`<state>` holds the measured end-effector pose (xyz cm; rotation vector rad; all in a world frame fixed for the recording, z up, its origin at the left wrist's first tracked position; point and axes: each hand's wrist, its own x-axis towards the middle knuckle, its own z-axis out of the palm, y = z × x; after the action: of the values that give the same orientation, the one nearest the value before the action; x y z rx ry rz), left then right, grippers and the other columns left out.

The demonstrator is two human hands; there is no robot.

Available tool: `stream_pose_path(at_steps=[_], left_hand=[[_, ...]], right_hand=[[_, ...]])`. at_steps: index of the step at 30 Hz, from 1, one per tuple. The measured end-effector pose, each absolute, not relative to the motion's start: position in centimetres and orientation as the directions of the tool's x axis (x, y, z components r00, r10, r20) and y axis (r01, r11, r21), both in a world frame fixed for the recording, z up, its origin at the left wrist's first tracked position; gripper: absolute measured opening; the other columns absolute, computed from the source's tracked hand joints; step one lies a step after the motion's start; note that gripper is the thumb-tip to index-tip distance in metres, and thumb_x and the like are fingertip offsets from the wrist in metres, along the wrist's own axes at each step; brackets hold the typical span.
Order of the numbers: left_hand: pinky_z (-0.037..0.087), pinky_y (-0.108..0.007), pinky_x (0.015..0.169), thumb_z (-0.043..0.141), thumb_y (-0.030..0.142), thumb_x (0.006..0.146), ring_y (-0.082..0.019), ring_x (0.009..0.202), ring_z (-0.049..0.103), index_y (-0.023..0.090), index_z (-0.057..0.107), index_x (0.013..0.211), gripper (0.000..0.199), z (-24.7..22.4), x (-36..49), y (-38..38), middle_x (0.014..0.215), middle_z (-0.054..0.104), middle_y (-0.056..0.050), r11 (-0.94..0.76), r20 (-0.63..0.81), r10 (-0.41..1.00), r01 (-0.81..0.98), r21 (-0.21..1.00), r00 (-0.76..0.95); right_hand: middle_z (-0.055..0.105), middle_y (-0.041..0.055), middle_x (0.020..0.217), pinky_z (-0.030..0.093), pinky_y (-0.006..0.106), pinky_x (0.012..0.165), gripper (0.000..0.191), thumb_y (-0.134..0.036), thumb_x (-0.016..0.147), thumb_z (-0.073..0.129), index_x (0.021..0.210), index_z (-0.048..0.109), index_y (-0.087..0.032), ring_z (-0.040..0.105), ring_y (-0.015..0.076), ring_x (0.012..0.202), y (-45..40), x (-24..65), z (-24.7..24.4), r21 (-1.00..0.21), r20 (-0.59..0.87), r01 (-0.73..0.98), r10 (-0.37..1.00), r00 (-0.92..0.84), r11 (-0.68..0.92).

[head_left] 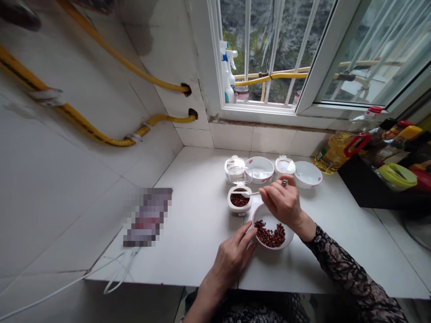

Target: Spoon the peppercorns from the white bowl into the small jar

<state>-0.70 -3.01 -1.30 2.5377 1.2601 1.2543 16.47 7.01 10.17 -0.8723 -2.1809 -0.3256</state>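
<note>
My right hand (283, 199) is closed round the handle of a small white spoon (253, 194). The spoon's tip is at the mouth of a white seasoning jar (239, 209), whose clear lid stands up and which holds dark red grains that look like Sichuan peppercorns. Below my right hand is a white bowl (288, 240) with a pink rim, and more of the dark red peppercorns (271, 235) lie in it. My left hand (234, 251) grips this bowl's left side, fingers at the rim and thumb lower down.
Behind stand two more seasoning jars (235, 167) and two white bowls (308, 174). An oil bottle (332, 150) and a black rack (362, 186) of bottles are at the right. A blurred flat object (148, 217) with a white cable lies left, near the counter (188, 242) edge.
</note>
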Motion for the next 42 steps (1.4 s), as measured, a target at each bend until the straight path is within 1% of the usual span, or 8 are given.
stream_pose_path(at_steps=[3, 6, 11, 13, 20, 25, 30, 42], left_hand=[[0.059, -0.029, 0.087, 0.049, 0.017, 0.098, -0.022, 0.112, 0.068, 0.016, 0.048, 0.134, 0.035, -1.3, -0.8, -3.0, 0.125, 0.066, -0.017, -0.670, 0.641, 0.685, 0.644, 0.369, 0.346], [0.060, -0.028, 0.086, 0.049, 0.017, 0.098, -0.022, 0.111, 0.068, 0.016, 0.048, 0.134, 0.036, -1.4, -0.8, -3.0, 0.125, 0.066, -0.017, -0.673, 0.643, 0.683, 0.641, 0.369, 0.347], [0.060, -0.028, 0.086, 0.050, 0.017, 0.098, -0.023, 0.111, 0.068, 0.015, 0.049, 0.131, 0.034, -1.3, -0.7, -3.0, 0.125, 0.065, -0.018, -0.674, 0.641, 0.684, 0.638, 0.372, 0.348], [0.059, -0.028, 0.087, 0.049, 0.017, 0.098, -0.022, 0.111, 0.068, 0.016, 0.048, 0.133, 0.035, -1.2, -0.7, -3.0, 0.125, 0.066, -0.017, -0.670, 0.636, 0.689, 0.642, 0.374, 0.348], [0.059, -0.028, 0.087, 0.049, 0.016, 0.098, -0.022, 0.111, 0.068, 0.017, 0.047, 0.135, 0.037, -0.9, -0.8, -3.0, 0.125, 0.066, -0.016, -0.673, 0.637, 0.687, 0.636, 0.377, 0.350], [0.059, -0.029, 0.087, 0.049, 0.017, 0.099, -0.022, 0.111, 0.068, 0.017, 0.048, 0.134, 0.036, -1.0, -0.8, -2.9, 0.124, 0.066, -0.017, -0.671, 0.636, 0.687, 0.641, 0.371, 0.352], [0.060, -0.028, 0.085, 0.049, 0.017, 0.098, -0.022, 0.110, 0.068, 0.017, 0.047, 0.135, 0.037, -1.2, -0.8, -3.0, 0.125, 0.066, -0.016, -0.664, 0.628, 0.696, 0.646, 0.377, 0.348], [0.059, -0.028, 0.087, 0.050, 0.016, 0.098, -0.022, 0.111, 0.068, 0.015, 0.050, 0.130, 0.032, -1.4, -0.7, -2.9, 0.125, 0.065, -0.018, -0.670, 0.643, 0.684, 0.646, 0.366, 0.345]], right_hand=[[0.052, -0.0030, 0.052, 0.039, 0.033, 0.080, 0.036, -0.024, 0.097, 0.043, 0.061, 0.049, -0.022, 0.039, 0.0115, 0.049, 6.8, 18.3, 10.2, -0.156, 0.728, 0.715, 0.569, -0.383, 0.681], [0.047, -0.0042, 0.048, 0.039, 0.031, 0.075, 0.041, -0.025, 0.097, 0.043, 0.057, 0.044, -0.021, 0.034, 0.0102, 0.046, 6.6, 20.1, 9.3, -0.232, 0.657, 0.715, 0.648, -0.384, 0.659], [0.054, -0.0031, 0.051, 0.036, 0.030, 0.077, 0.040, -0.023, 0.096, 0.047, 0.056, 0.045, -0.020, 0.036, 0.0099, 0.048, 6.3, 21.1, 6.6, -0.170, 0.560, 0.736, 0.679, -0.474, 0.655], [0.056, -0.0028, 0.052, 0.036, 0.030, 0.079, 0.039, -0.022, 0.096, 0.047, 0.057, 0.046, -0.020, 0.037, 0.0099, 0.048, 6.1, 20.8, 5.9, -0.191, 0.541, 0.723, 0.686, -0.487, 0.664], [0.040, -0.0062, 0.044, 0.038, 0.028, 0.069, 0.046, -0.025, 0.096, 0.047, 0.051, 0.039, -0.020, 0.031, 0.0097, 0.046, 5.9, 20.0, 5.1, -0.421, 0.487, 0.672, 0.776, -0.400, 0.610], [0.048, -0.0021, 0.047, 0.040, 0.026, 0.062, 0.049, -0.036, 0.096, 0.047, 0.050, 0.044, -0.020, 0.043, 0.0117, 0.051, 5.8, 20.6, 5.4, -0.598, 0.400, 0.638, 0.871, -0.285, 0.484], [0.047, -0.0015, 0.048, 0.036, 0.025, 0.054, 0.047, -0.041, 0.092, 0.049, 0.050, 0.048, -0.019, 0.043, 0.0108, 0.049, 5.7, 20.8, 6.0, -0.742, 0.309, 0.561, 0.930, -0.199, 0.367], [0.041, -0.0030, 0.046, 0.027, 0.024, 0.046, 0.050, -0.053, 0.086, 0.054, 0.050, 0.050, -0.018, 0.035, 0.0093, 0.046, 6.3, 21.1, 5.8, -0.889, 0.182, 0.408, 0.978, -0.102, 0.208]])
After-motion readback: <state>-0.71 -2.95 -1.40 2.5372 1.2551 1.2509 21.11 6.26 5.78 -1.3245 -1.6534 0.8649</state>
